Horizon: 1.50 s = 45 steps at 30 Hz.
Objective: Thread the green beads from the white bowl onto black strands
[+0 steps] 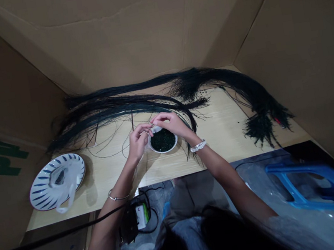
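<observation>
Over a small white bowl (177,143) filled with tiny dark green glinting pieces, my two hands meet at the fingertips. My left hand (138,141) is closed in a pinch at the bowl's left rim, where a fine dark strand seems to run into the fingers. My right hand (171,123) reaches over the far rim, thumb and fingers pinched together; what lies between them is too small to make out. A whitish piece (156,129) shows in the bowl beneath the fingertips. Behind the hands lie long bundles of dark thin strands (113,108), some curving down right of the bowl.
Another dark bundle (243,87) with bushy ends spreads along the right side. A blue-striped plate (39,191) with clear plastic on it stands at the left. Cardboard walls (127,34) enclose the table (220,142). Below are a blue plastic stool (303,169) and a black cable (60,234).
</observation>
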Available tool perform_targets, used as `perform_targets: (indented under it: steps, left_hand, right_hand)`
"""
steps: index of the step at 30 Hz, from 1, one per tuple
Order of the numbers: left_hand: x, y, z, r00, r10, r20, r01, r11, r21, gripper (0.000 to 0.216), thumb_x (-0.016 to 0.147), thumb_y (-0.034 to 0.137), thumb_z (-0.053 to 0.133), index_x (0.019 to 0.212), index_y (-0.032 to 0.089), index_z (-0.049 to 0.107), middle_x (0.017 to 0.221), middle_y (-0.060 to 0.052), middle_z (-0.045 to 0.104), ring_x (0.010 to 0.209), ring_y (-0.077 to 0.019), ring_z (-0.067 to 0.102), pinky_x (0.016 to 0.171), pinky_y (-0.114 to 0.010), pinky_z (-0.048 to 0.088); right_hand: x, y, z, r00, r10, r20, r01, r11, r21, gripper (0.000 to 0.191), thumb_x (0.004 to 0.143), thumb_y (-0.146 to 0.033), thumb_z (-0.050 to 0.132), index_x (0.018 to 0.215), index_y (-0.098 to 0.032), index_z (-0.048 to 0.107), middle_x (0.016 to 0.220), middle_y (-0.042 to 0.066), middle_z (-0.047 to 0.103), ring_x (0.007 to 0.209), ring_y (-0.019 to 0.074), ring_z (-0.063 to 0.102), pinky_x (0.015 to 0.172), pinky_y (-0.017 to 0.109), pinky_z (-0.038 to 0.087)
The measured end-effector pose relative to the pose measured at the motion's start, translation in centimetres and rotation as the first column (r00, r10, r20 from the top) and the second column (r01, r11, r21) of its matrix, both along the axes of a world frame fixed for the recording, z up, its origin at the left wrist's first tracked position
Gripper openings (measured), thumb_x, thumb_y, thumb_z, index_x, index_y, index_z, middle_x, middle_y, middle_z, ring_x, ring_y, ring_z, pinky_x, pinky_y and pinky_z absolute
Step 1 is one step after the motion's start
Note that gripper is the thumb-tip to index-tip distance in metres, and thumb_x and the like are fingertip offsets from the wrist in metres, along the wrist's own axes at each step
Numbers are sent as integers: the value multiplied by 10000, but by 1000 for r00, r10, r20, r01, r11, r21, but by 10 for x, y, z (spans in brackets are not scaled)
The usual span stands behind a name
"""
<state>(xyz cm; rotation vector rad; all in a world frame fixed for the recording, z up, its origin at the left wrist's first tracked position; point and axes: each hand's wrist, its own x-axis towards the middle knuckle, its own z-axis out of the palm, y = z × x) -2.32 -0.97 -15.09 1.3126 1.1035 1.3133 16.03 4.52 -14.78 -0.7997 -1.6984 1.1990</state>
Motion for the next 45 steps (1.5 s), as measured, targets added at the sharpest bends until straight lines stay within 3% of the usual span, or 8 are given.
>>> perform_targets:
  steps: [8,12,19,22,25,31,38,45]
  left_hand:
    - [1,3,2,997,-15,73,22,995,-93,293,838,451,665,911,169,690,701,-22,671,366,-46,300,396,-235,111]
    - [0,5,-2,998,-14,67,21,995,-99,301,767,425,794,840,164,663,670,-3,649,391,-32,314,404,-220,151]
    - [-4,8,-2,979,5,204,33,982,-187,263,734,363,794,801,158,644,653,16,618,382,-7,280,402,-195,120]
    - [-7,10,1,964,22,266,50,964,-263,279,697,351,801,773,158,614,672,22,608,378,1,283,393,-187,104]
    - [-8,12,1,952,28,306,68,952,-298,286,689,344,796,770,161,592,705,24,605,383,4,291,388,-181,105]
    - [-9,12,0,950,36,311,67,948,-312,298,683,340,800,780,159,583,738,15,620,394,0,313,386,-183,122]
    - [-7,11,1,957,37,288,55,951,-304,293,675,343,805,769,158,598,740,9,628,394,-2,312,387,-190,117]
    - [-5,11,-1,968,40,248,31,960,-277,294,663,355,808,765,154,619,699,11,629,380,-3,299,390,-188,112]
  right_hand:
    - [-1,0,-1,1000,-21,18,22,999,-39,247,867,-447,688,848,-211,760,1025,92,780,954,215,675,896,351,498]
    - [-1,2,-4,1000,-12,23,13,1000,-29,300,854,-468,712,871,-172,760,1011,73,781,957,195,683,880,313,499]
    - [-1,2,-4,988,-94,121,96,995,-10,317,961,-449,591,903,-192,768,1037,58,778,999,199,671,911,326,484]
    - [-1,0,-7,901,-192,388,138,977,162,225,948,-320,623,822,-200,766,1174,77,751,1131,247,616,1055,419,430]
    - [-1,-5,-12,733,-144,665,4,978,207,142,914,-307,695,879,-208,790,1397,117,650,1312,349,498,1117,544,364]
    - [1,-8,-16,583,-53,811,-150,974,171,120,830,-241,821,946,-229,794,1530,128,543,1439,396,395,1142,605,317]
    - [0,-7,-16,622,-65,780,-151,968,202,72,891,-191,751,909,-227,810,1458,112,615,1398,356,439,1139,571,309]
    - [2,-1,-10,701,-21,713,-94,988,122,43,894,-232,753,893,-217,794,1424,107,651,1414,336,453,1152,554,317]
